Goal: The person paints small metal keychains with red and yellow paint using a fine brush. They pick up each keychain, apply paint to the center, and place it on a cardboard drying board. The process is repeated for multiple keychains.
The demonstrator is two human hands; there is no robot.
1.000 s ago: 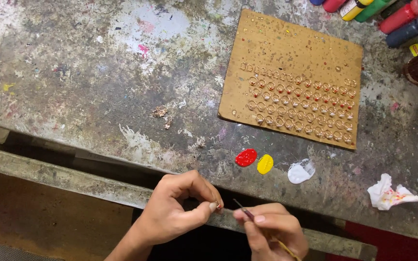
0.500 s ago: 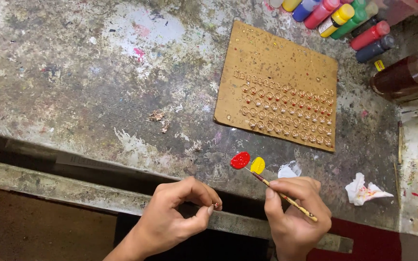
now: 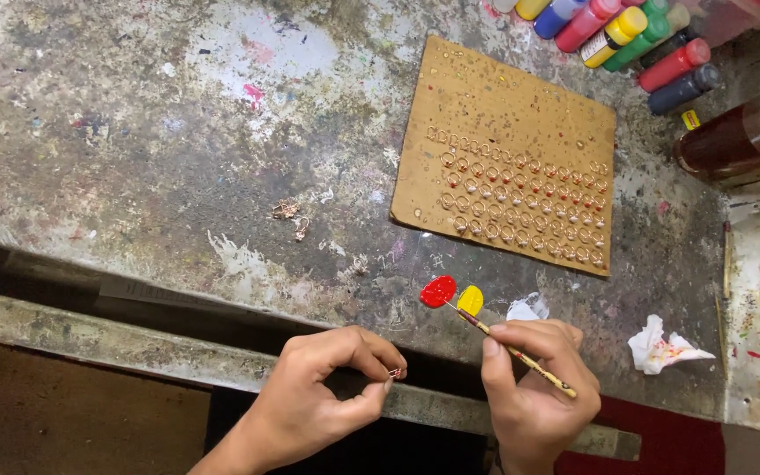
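Pinched between thumb and forefinger of left hand (image 3: 318, 396): tiny metal ring finding (image 3: 394, 373), held just off the near edge of the paint-spattered grey worktable (image 3: 134, 158). Clamped in right hand (image 3: 534, 387), pencil-style: thin wooden paintbrush (image 3: 520, 356), long axis running up-left to down-right, bristle tip touching or just over the red paint blob (image 3: 438, 291). Yellow paint blob (image 3: 470, 300) right beside the red, touching or nearly so; white paint smear (image 3: 529, 308) just right of that, partly behind the knuckles. Ring lies left and slightly below the brush tip, near, hands side by side, gap between them clear. Right hand nearer to paint; left hand nearer to table lip. Brown cardboard sheet (image 3: 507, 105) with rows of small rings stuck on, some dotted red, well beyond the paint, tilted, near corner toward the blobs. Crumpled stained white tissue (image 3: 665, 347) right of right hand, apart. Row of coloured paint bottles (image 3: 626, 35) at far right corner, dark brown jar (image 3: 731, 141) beside them. Open bare table to the left of cardboard; dark gap and ledge below the near edge under both wrists.
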